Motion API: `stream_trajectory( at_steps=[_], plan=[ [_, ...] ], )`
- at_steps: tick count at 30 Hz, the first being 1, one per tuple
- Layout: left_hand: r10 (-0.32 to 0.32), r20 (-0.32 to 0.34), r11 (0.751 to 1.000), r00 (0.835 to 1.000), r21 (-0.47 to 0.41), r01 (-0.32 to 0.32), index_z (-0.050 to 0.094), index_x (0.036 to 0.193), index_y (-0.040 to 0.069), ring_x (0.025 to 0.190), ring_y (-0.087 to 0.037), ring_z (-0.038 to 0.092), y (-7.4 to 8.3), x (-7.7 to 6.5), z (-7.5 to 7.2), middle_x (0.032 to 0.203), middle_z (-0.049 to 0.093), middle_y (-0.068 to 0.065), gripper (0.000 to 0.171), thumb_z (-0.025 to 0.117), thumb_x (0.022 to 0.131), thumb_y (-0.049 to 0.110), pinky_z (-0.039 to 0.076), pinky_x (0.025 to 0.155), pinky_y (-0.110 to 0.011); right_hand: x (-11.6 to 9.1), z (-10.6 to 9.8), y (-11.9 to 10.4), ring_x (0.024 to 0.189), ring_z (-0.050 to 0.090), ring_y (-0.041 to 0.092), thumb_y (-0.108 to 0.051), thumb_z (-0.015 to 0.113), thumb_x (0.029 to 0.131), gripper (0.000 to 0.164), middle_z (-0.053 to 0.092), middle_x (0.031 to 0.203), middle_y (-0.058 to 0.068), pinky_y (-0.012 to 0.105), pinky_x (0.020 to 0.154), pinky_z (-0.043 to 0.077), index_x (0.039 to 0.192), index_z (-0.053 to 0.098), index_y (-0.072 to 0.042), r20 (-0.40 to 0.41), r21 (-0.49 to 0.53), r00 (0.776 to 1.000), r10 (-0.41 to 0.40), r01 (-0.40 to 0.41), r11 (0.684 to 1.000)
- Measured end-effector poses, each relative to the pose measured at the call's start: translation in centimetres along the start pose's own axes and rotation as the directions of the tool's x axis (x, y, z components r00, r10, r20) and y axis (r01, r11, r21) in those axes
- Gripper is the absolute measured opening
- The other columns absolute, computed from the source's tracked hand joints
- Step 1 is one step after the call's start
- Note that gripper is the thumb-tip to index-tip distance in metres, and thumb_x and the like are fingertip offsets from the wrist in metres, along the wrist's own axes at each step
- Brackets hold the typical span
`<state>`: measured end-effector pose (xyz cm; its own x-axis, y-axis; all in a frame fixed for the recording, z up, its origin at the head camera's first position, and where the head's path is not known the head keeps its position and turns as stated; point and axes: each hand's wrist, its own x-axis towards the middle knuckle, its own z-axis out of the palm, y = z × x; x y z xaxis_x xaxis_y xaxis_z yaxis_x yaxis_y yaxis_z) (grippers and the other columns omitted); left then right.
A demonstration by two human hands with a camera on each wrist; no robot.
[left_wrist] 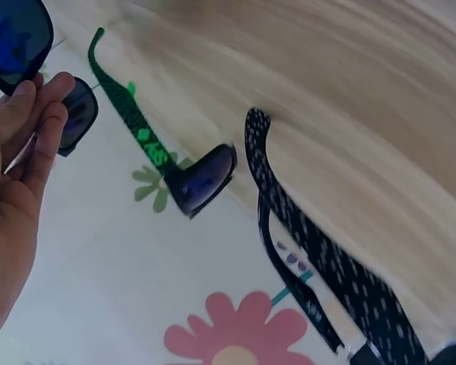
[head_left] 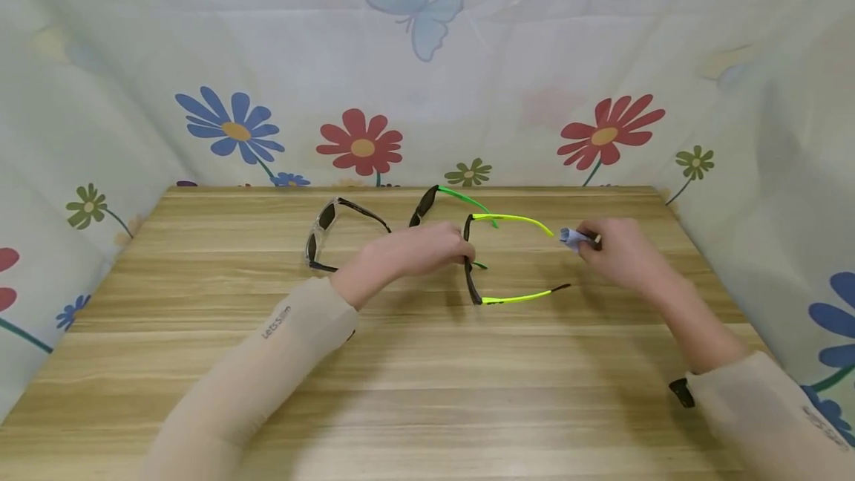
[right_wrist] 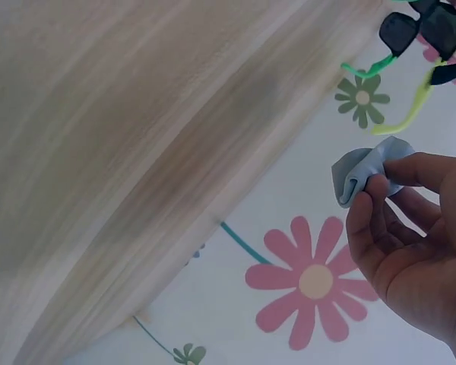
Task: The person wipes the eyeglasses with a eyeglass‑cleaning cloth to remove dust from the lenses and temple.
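Observation:
My left hand [head_left: 427, 247] pinches a pair of sunglasses with neon-yellow temples [head_left: 514, 299] at the middle of its dark front. They are held above the table, temples unfolded and pointing right. In the left wrist view, a dark lens [left_wrist: 15, 38] shows beside the left hand's fingertips [left_wrist: 23, 90]. A small folded light-blue cloth [head_left: 571, 237] is pinched between the thumb and fingers of my right hand [head_left: 624, 251], near the yellow temple tips. The right wrist view shows the cloth [right_wrist: 368, 169] bunched up, apart from the sunglasses.
Green-templed sunglasses [head_left: 426, 204] lie behind my left hand, which partly hides them. Left of them rest clear-framed sunglasses [head_left: 326, 215] with dark temples, unfolded. The wooden table [head_left: 441, 407] ends at a flower-printed curtain [head_left: 294, 58] at the back and sides.

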<state>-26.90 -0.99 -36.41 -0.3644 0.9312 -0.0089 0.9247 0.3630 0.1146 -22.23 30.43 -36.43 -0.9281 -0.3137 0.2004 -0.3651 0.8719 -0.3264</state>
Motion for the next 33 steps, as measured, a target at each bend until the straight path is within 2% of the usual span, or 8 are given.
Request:
stream_trajectory(
  at_steps=[2, 6, 9, 15, 22, 29, 33],
  plan=[
    [0.009, -0.002, 1.000, 1.000, -0.025, -0.009, 0.071, 0.098, 0.008, 0.081, -0.014, 0.054, -0.4, 0.8, 0.3, 0.090, 0.068, -0.004, 0.016, 0.057, 0.098, 0.015, 0.044, 0.076, -0.025, -0.2, -0.2, 0.2, 0.059, 0.053, 0.016, -0.001, 0.064, 0.085, 0.008, 0.064, 0.075, 0.007, 0.029, 0.049, 0.044, 0.090, 0.068, 0.005, -0.018, 0.003, 1.000, -0.003, 0.003, 1.000],
    [-0.002, 0.004, 0.999, 1.000, -0.046, 0.002, 0.071, 0.098, 0.009, 0.078, -0.009, 0.054, -1.1, 2.3, 1.0, 0.089, 0.067, 0.001, 0.017, 0.055, 0.099, 0.015, 0.044, 0.075, -0.021, -0.4, -0.4, 0.5, 0.058, 0.053, 0.015, -0.003, 0.064, 0.086, 0.009, 0.064, 0.074, 0.006, 0.027, 0.046, 0.043, 0.090, 0.068, 0.004, -0.032, 0.007, 1.000, 0.000, 0.000, 1.000],
    [-0.027, 0.020, 0.998, 0.999, -0.051, 0.028, 0.070, 0.095, 0.012, 0.076, -0.008, 0.052, -1.4, 3.1, 1.4, 0.086, 0.063, 0.005, 0.016, 0.055, 0.099, 0.014, 0.042, 0.073, -0.020, -0.6, -0.3, 0.5, 0.056, 0.052, 0.015, -0.004, 0.065, 0.085, 0.008, 0.063, 0.073, 0.005, 0.027, 0.046, 0.042, 0.089, 0.068, 0.003, -0.036, -0.002, 0.999, 0.003, -0.003, 1.000],
    [-0.080, 0.040, 0.993, 0.996, -0.083, 0.083, 0.067, 0.088, 0.011, 0.070, -0.011, 0.046, -1.8, 4.5, 1.8, 0.077, 0.059, 0.001, 0.018, 0.053, 0.099, 0.010, 0.039, 0.068, -0.022, -0.9, 0.1, 0.5, 0.056, 0.051, 0.015, -0.003, 0.066, 0.085, 0.007, 0.064, 0.073, 0.005, 0.027, 0.046, 0.041, 0.088, 0.068, 0.002, -0.024, 0.007, 1.000, 0.009, -0.009, 1.000],
    [-0.130, 0.069, 0.989, 0.989, -0.065, 0.135, 0.070, 0.090, 0.008, 0.069, -0.009, 0.043, -1.9, 5.8, 1.8, 0.075, 0.055, 0.003, 0.021, 0.051, 0.099, 0.008, 0.036, 0.065, -0.021, -1.1, 0.4, 0.6, 0.055, 0.051, 0.015, -0.003, 0.065, 0.086, 0.009, 0.065, 0.074, 0.006, 0.026, 0.044, 0.041, 0.091, 0.068, 0.004, -0.018, 0.039, 0.999, 0.032, -0.032, 0.999],
    [-0.149, 0.067, 0.988, 0.987, -0.025, 0.151, 0.071, 0.095, 0.007, 0.074, -0.011, 0.052, -2.1, 6.7, 1.8, 0.086, 0.065, -0.001, 0.022, 0.050, 0.098, 0.003, 0.043, 0.070, -0.023, -1.0, 0.5, 0.5, 0.057, 0.052, 0.016, -0.003, 0.065, 0.087, 0.009, 0.065, 0.076, 0.007, 0.026, 0.046, 0.042, 0.093, 0.068, 0.003, 0.011, 0.068, 0.999, 0.047, -0.047, 0.997],
    [-0.209, 0.053, 0.978, 0.977, -0.013, 0.210, 0.069, 0.099, 0.009, 0.077, -0.010, 0.054, -2.4, 7.5, 2.2, 0.091, 0.066, -0.001, 0.025, 0.045, 0.098, 0.003, 0.045, 0.072, -0.023, -1.2, 0.9, 0.5, 0.060, 0.053, 0.017, -0.002, 0.066, 0.086, 0.010, 0.064, 0.076, 0.007, 0.027, 0.050, 0.045, 0.093, 0.068, 0.004, 0.021, 0.056, 0.998, 0.056, -0.057, 0.997]
  ],
)
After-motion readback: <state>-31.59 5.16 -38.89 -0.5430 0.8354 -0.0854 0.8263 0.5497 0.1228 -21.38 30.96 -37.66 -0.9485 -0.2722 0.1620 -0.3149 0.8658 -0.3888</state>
